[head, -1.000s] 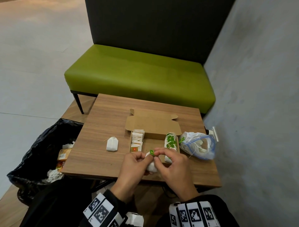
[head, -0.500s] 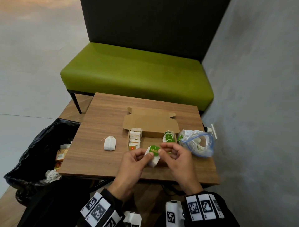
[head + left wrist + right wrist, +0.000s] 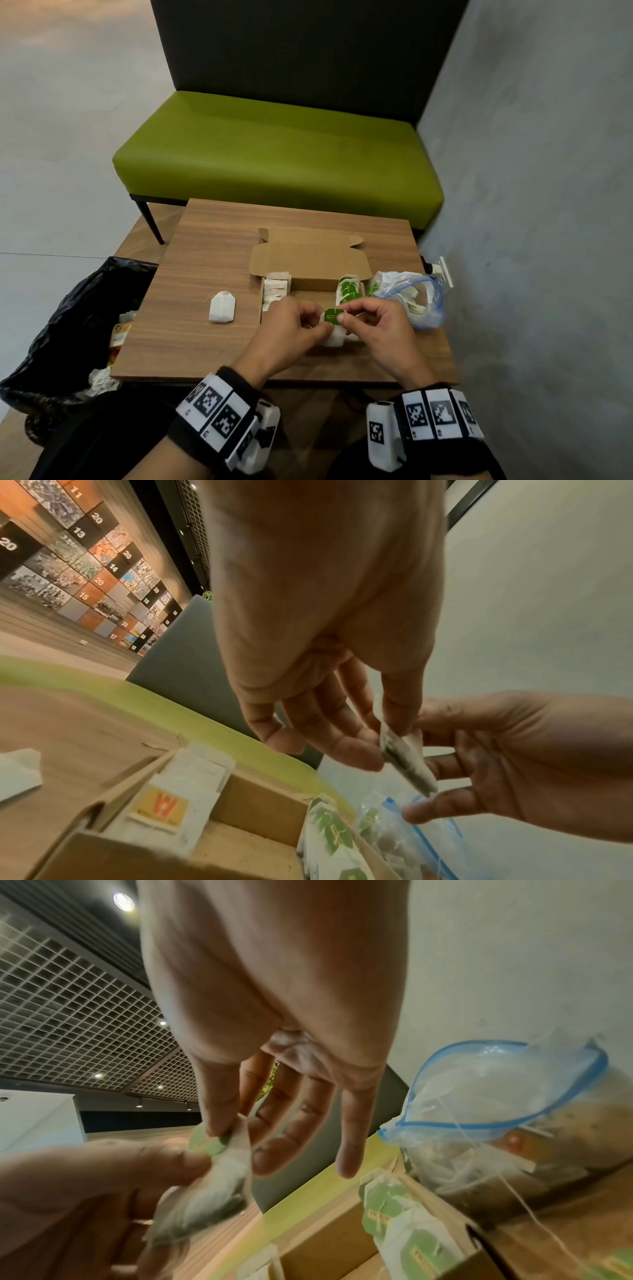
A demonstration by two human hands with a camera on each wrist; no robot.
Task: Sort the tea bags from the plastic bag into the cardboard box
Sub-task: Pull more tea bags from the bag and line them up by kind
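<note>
Green shows first: a small green paper tag (image 3: pixel 333 315) sits pinched between thumb and forefinger of the right hand (image 3: pixel 380 334), with its other fingers loosely spread. Its print is too small to read. Just below the tag hangs a white tea bag (image 3: pixel 334 339), and the left hand (image 3: pixel 291 330) pinches that bag between thumb and fingertips. Both hands meet over the near edge of the cardboard box (image 3: pixel 313 284), which lies open on the wooden table (image 3: pixel 205 274), lid folded back away from the hands.

Inside the box, beyond the left hand, stands a row of white tea bags with orange tags (image 3: pixel 275 289); the left wrist view shows a bold "W" on one orange tag (image 3: pixel 161 811). Beyond the right hand stands a row with green tags (image 3: pixel 347 289); their yellow lettering is blurred in the right wrist view. Between the two rows the box floor is bare.

Just right of the right hand lies the clear plastic bag (image 3: pixel 409 296) with a blue zip rim, mouth open, more tea bags and strings inside. Out to the left of the left hand, a single white tea bag (image 3: pixel 222 307) lies flat on the table. Further left, beside the table, a black rubbish bag (image 3: pixel 68 308) holds crumpled paper and an orange packet. Past the table stands a green bench (image 3: pixel 274 157).
</note>
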